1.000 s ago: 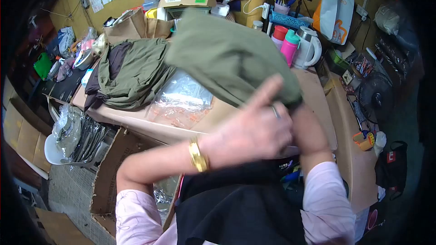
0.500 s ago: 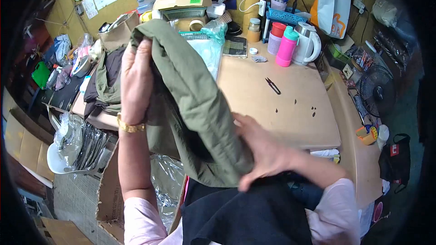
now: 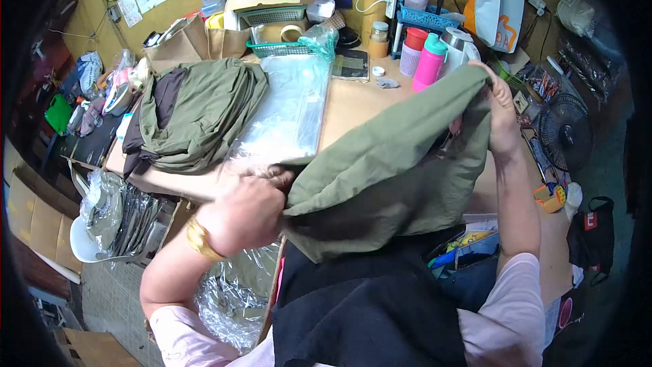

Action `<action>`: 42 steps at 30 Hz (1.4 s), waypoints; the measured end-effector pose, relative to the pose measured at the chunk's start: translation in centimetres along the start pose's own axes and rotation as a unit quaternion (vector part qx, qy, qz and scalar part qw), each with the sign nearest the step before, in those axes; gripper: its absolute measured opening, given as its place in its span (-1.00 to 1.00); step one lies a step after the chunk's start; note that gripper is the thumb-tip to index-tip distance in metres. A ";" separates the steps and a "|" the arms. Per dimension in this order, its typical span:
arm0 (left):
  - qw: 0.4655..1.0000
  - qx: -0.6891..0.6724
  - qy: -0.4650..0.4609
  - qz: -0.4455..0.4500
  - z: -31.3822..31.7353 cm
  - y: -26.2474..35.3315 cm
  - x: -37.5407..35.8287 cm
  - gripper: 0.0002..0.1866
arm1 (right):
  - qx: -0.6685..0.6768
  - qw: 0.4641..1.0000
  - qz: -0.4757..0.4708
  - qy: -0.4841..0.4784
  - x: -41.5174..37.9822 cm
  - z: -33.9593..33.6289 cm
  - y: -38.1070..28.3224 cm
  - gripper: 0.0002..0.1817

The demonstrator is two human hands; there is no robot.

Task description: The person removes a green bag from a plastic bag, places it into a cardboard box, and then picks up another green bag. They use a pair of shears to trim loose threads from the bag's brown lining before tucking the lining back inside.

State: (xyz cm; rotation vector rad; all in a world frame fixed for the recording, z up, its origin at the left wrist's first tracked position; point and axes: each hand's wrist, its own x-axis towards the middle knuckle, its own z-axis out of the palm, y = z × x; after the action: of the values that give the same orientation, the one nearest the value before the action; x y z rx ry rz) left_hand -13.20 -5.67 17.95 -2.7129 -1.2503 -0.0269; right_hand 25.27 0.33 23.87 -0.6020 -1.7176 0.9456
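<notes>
An olive-green fabric piece (image 3: 387, 170), open along one side like a bag or garment, is stretched at a slant in front of me above the table. Its exact kind cannot be made out. My left hand (image 3: 248, 207), slightly blurred, is closed on its lower left end. At the upper right end, my right hand (image 3: 501, 112) grips the edge, some of its fingers inside the fold. A pile of similar green and dark brown fabric (image 3: 204, 112) lies on the table to the left, beyond my left hand.
Clear plastic bags (image 3: 288, 109) lie beside the pile. A pink bottle (image 3: 429, 64) and a steel kettle (image 3: 460, 51) stand behind the held fabric. Below my left arm is a box of plastic-wrapped goods (image 3: 234, 292). A fan (image 3: 565, 129) stands at right.
The fabric has swung from upright to a wide slant. My left hand has come down; my right hand has risen to the right. The green pile and plastic bags are now more exposed.
</notes>
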 end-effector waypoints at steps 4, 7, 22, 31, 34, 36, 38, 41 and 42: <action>0.970 0.055 -0.213 -0.100 -5.2 2.9 2.6 -0.61 | -0.433 0.856 -0.005 -0.281 0.2 2.7 -3.4 -0.62; 0.918 0.080 -0.386 -0.049 -5.1 3.4 2.4 -0.65 | -0.603 0.705 -0.082 -0.365 -2.0 6.1 -3.5 -0.54; 0.997 0.006 -0.010 -0.082 -8.1 2.9 -2.0 -0.58 | -0.291 0.846 -0.025 -0.447 0.2 -0.4 -8.6 -0.92; 0.742 -0.548 -0.035 0.385 -7.7 1.8 -2.2 -0.66 | -0.494 0.824 0.009 -0.277 -0.4 0.9 -5.4 -0.86; 0.879 -0.326 0.049 0.346 -6.2 1.8 -2.9 -0.72 | -0.512 0.827 -0.035 -0.229 -0.5 1.0 -6.0 -0.90; 0.969 -0.179 0.019 0.170 -4.7 2.8 -2.4 -0.71 | -0.419 0.855 -0.006 -0.305 -0.6 0.1 -6.2 -0.91; 1.000 0.010 0.009 -0.023 -4.1 2.9 -1.9 -0.66 | -0.391 0.836 -0.001 -0.386 -0.4 1.0 -6.6 -0.91; 0.998 -0.018 0.021 -0.049 -6.0 4.1 -1.6 -0.62 | -0.370 0.788 0.008 -0.492 0.0 1.5 -7.2 -0.88; 0.994 -0.081 0.002 -0.076 -7.0 4.5 -1.3 -0.59 | -0.334 0.821 0.025 -0.461 0.2 1.2 -7.6 -0.85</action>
State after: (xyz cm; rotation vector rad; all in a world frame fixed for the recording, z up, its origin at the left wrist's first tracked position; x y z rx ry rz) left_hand -10.27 -10.57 24.16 -2.7422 -1.5118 -0.1594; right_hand 24.42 -4.16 30.03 -0.6768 -2.9898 0.6691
